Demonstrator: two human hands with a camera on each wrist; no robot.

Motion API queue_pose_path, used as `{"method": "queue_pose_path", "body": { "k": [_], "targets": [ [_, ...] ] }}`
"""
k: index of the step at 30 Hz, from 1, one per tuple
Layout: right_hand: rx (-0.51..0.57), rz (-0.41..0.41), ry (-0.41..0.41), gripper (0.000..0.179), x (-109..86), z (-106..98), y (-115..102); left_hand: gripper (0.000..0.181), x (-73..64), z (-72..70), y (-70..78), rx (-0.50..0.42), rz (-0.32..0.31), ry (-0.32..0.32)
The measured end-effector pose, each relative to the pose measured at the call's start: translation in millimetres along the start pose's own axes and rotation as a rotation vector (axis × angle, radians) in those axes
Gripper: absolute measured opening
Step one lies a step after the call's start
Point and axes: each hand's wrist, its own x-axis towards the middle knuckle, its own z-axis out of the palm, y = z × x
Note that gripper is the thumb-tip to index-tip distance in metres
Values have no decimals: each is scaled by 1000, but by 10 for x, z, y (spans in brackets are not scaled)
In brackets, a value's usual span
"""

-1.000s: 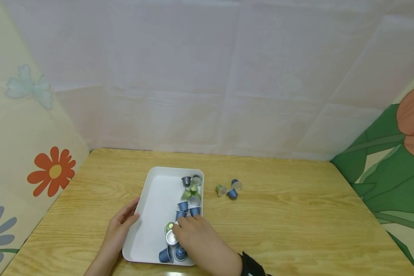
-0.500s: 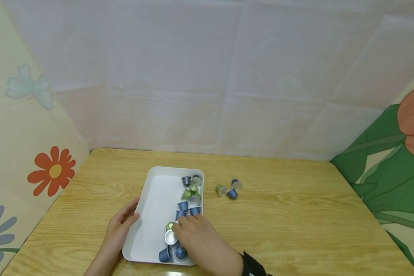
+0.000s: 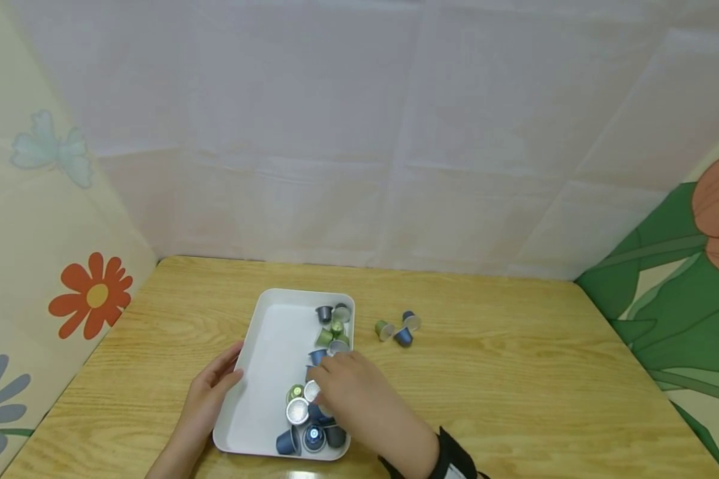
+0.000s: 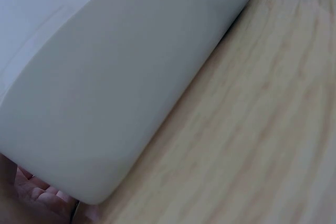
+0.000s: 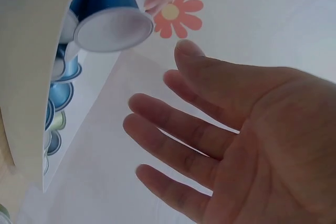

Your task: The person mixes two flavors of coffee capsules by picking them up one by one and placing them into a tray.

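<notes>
A white tray (image 3: 269,359) lies lengthwise on the table, with several blue, green and dark coffee capsules along its right side. My left hand (image 3: 211,384) rests against the tray's left edge, thumb and fingers extended. Over the right rim, my right hand (image 3: 356,396) hides part of the row of capsules. The right wrist view shows its fingers (image 5: 173,140) loosely spread, with nothing between them. Near that thumb, a blue capsule (image 5: 113,27) shows its pale lid. Toward the tray's near end are a silver-lidded capsule (image 3: 297,411) and a dark capsule (image 3: 335,437).
Outside the tray to the right lie a green capsule (image 3: 385,330) and two dark blue ones, one with its side up (image 3: 404,336). The wooden table (image 3: 515,372) is bounded by a white cloth (image 3: 359,133) behind and flower-printed panels at both sides.
My right hand has shifted up and to the right, uncovering capsules near the tray's close end, the dark one among them. My left hand and the tray stay in place.
</notes>
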Motion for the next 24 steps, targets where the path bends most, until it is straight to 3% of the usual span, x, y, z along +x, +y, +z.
{"method": "queue_pose_path", "body": {
  "k": [24],
  "targets": [
    [177,187,94,30,-15,172,568,48,6,17,9,20,3,24]
  ]
}}
